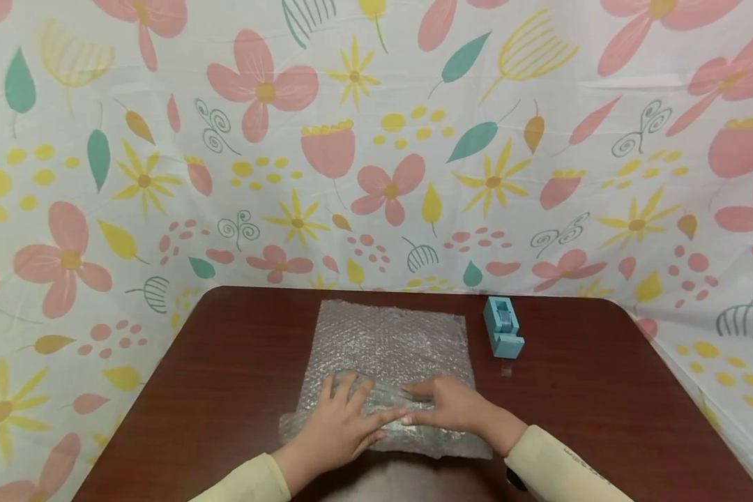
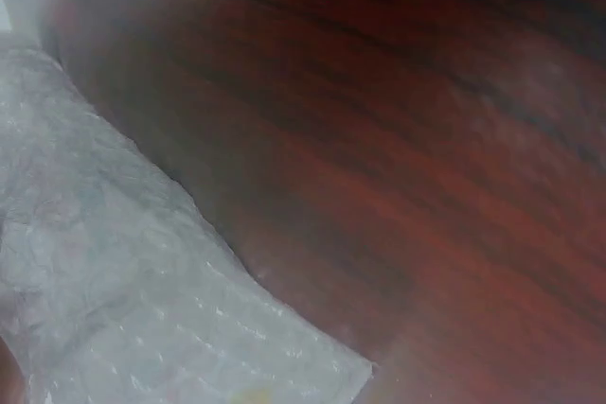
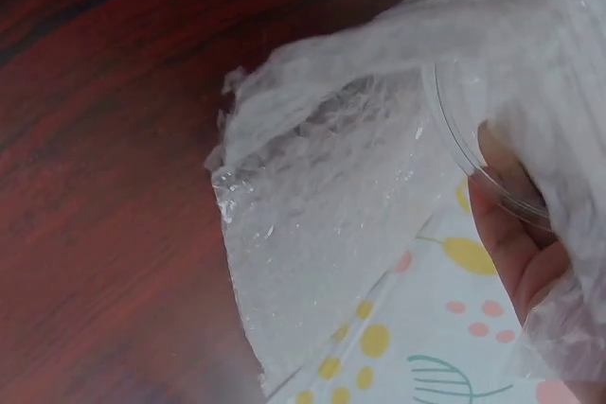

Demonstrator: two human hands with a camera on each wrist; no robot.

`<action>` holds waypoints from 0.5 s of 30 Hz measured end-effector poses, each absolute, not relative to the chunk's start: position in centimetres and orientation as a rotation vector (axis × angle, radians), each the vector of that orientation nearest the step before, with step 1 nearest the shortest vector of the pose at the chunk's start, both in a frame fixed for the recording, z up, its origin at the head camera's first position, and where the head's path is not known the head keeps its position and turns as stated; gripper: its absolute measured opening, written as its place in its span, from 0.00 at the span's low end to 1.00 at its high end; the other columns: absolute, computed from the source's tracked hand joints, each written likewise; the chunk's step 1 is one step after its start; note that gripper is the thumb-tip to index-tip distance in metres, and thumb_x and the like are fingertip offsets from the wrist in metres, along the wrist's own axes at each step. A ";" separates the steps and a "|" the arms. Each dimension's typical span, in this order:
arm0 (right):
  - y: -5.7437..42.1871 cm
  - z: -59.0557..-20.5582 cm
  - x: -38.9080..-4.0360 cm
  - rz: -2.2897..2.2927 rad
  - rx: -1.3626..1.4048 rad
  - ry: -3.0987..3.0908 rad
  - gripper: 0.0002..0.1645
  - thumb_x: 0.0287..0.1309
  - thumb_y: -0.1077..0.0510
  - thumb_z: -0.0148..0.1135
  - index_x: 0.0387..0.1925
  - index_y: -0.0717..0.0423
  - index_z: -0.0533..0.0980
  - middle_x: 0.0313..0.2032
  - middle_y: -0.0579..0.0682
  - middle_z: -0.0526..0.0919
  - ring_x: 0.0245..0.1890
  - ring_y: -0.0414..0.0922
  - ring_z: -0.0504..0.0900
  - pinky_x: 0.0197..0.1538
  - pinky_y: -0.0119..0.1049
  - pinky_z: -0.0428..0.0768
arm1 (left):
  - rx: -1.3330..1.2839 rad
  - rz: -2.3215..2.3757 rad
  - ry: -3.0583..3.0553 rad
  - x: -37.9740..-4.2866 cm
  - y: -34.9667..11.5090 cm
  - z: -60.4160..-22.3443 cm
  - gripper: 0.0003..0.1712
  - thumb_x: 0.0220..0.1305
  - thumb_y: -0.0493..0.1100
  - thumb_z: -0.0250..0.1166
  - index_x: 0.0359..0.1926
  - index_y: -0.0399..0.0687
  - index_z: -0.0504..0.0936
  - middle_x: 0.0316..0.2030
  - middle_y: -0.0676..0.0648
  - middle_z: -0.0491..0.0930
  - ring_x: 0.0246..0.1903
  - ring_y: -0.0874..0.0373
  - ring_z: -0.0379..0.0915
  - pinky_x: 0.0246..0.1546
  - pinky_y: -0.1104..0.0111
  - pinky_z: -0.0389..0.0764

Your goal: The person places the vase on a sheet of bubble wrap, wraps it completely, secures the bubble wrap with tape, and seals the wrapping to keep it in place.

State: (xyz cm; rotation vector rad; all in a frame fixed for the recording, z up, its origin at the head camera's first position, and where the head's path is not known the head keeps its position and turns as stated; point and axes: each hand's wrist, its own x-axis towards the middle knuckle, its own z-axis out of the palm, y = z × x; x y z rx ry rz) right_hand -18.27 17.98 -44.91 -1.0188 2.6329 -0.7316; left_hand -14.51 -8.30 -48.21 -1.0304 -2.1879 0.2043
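I've got table [image 1: 602,411] stretching wide on both sides of the wrap [image 1: 389,338], dispenser [image 1: 504,331] just past its right edge. Left hand [image 1: 339,427] presses down, fingers spread; right hand [image 1: 454,404] pinches the container's [image 1: 384,390] rim. It's clear, round-rimmed, at the wrap's near end, between both hands.

This is a small screened-off work spot; whether it stands in a home or a studio cannot be told. Creased floral cloth [image 1: 392,90] hangs like a curtain behind the far edge and along both side edges of a dark red-brown, wood-grained tabletop [image 1: 590,404] with rounded far corners. Bubble wrap [image 1: 389,335] and a blue tape dispenser [image 1: 502,328], near the far edge, suggest a packing table.
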 end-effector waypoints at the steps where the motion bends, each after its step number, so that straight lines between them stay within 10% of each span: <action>1: 18.0 -44.9 -18.4 -0.736 -1.000 2.622 0.41 0.63 0.34 0.65 0.62 0.63 0.79 0.58 0.58 0.85 0.55 0.54 0.88 0.54 0.48 0.87 | -1.028 0.210 -2.190 -14.5 -8.3 -48.2 0.27 0.80 0.66 0.33 0.70 0.84 0.68 0.57 0.47 0.78 0.55 0.47 0.76 0.50 0.47 0.83; 15: 17.3 -44.6 -14.7 -0.233 -1.238 3.314 0.33 0.65 0.31 0.59 0.56 0.50 0.83 0.54 0.50 0.87 0.57 0.51 0.84 0.60 0.55 0.82 | -1.010 0.267 -2.346 -14.6 -7.7 -46.9 0.24 0.74 0.65 0.54 0.68 0.82 0.72 0.60 0.50 0.80 0.56 0.49 0.78 0.52 0.48 0.82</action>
